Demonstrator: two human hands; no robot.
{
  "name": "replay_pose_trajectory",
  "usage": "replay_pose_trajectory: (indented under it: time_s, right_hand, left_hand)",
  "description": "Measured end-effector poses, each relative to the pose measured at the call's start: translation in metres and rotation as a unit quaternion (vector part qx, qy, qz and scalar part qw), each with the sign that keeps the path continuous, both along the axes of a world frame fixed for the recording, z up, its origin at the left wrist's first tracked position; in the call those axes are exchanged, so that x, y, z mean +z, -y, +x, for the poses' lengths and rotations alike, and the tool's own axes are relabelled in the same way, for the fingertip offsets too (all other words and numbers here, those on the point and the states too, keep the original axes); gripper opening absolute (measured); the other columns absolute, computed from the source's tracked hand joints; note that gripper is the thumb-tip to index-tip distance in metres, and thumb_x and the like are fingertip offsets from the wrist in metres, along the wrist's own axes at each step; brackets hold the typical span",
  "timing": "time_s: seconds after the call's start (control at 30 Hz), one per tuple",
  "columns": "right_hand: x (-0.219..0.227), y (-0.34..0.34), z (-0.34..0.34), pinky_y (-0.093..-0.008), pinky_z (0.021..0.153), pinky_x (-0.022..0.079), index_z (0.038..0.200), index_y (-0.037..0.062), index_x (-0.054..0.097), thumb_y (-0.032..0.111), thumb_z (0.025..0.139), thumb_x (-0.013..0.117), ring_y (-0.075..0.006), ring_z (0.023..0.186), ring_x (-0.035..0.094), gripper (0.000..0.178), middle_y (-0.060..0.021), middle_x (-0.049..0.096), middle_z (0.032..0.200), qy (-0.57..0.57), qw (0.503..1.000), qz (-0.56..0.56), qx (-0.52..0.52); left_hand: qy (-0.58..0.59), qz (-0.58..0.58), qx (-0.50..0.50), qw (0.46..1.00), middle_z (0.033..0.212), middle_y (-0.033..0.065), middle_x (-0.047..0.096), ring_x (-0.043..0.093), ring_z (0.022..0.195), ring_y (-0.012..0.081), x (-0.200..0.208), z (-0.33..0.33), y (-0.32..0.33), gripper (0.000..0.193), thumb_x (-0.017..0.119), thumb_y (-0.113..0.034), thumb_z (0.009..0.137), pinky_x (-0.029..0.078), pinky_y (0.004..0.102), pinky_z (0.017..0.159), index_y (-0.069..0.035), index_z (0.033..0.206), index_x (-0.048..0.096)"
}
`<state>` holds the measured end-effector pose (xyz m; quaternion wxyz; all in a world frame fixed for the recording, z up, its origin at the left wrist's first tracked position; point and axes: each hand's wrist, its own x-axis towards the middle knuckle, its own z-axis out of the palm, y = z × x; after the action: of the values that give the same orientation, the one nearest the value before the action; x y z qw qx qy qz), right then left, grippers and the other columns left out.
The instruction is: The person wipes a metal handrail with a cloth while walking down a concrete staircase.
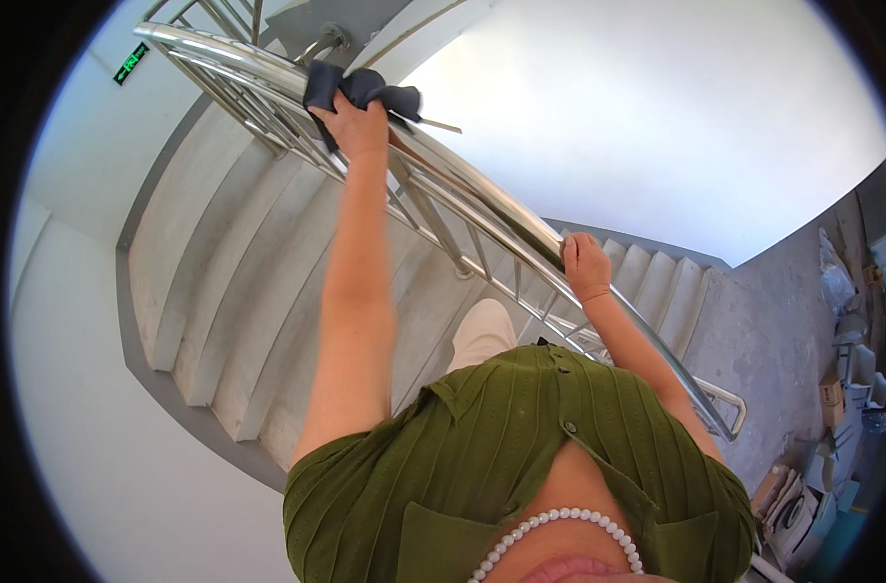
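Note:
A dark cloth [360, 89] is bunched over the upper stretch of a shiny metal handrail [467, 175]. My left hand [356, 126] presses the cloth onto the rail, its fingers closed around it and partly hidden by the folds. Farther down the same rail, to the right, my right hand [586, 264] is wrapped around the bare metal. A thin strip sticks out to the right of the cloth; I cannot make out what it is.
Curved concrete stairs [254, 253] climb to the left under the railing. More steps [662, 291] descend on the right to a grey floor [754, 321]. Cardboard boxes [832, 400] and other clutter line the right edge. A green lit sign [130, 63] hangs on the left wall.

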<state>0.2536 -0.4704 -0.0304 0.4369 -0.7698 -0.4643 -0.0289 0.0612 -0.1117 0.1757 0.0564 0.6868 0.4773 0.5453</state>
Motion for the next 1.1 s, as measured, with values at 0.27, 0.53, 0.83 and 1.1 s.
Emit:
replay_pose_trajectory:
  time_s: [0.27,0.53,0.83,1.1]
  right_hand:
    - [0.000,0.000,-0.001,-0.0477,0.072,0.054,0.093,0.0086,0.065,0.026,0.106,0.050,-0.0388,0.084,0.066,0.026,-0.0138,0.069,0.093,-0.018,1.000,-0.007,-0.011]
    - [-0.003,-0.002,0.001,-0.0511,0.069,0.053,0.094,0.0105,0.064,0.027,0.104,0.052,-0.0417,0.080,0.065,0.022,-0.0149,0.067,0.092,-0.003,1.000,0.016,0.002]
    - [-0.003,-0.001,0.000,-0.0495,0.069,0.053,0.094,0.0110,0.064,0.027,0.104,0.053,-0.0402,0.080,0.065,0.021,-0.0126,0.067,0.091,0.001,1.000,0.015,-0.002]
    - [-0.004,0.000,-0.003,-0.0498,0.071,0.054,0.094,0.0103,0.064,0.027,0.105,0.051,-0.0400,0.084,0.066,0.024,-0.0134,0.068,0.093,0.005,1.000,0.011,-0.018]
  left_hand:
    - [0.168,-0.136,-0.083,0.973,0.153,0.0326,0.039,0.049,0.137,0.0467,-0.073,0.057,0.139,0.102,0.074,-0.016,0.083,0.041,0.0462,0.116,-0.001,0.166,0.015]
    - [0.244,-0.298,-0.187,0.904,0.149,0.0314,0.047,0.051,0.138,0.0399,-0.139,0.064,0.220,0.114,0.083,-0.017,0.080,0.040,0.0410,0.116,0.005,0.164,0.009]
    - [0.398,-0.152,-0.228,0.876,0.096,0.0092,0.073,0.070,0.088,0.0208,-0.093,0.056,0.081,0.035,0.077,0.000,0.074,0.057,0.0331,0.083,0.002,0.108,0.066]
    - [0.527,-0.348,-0.303,0.714,0.088,0.0103,0.074,0.072,0.073,0.0223,-0.043,0.030,0.056,0.018,0.067,-0.019,0.094,0.060,0.0311,0.065,-0.002,0.096,0.072]
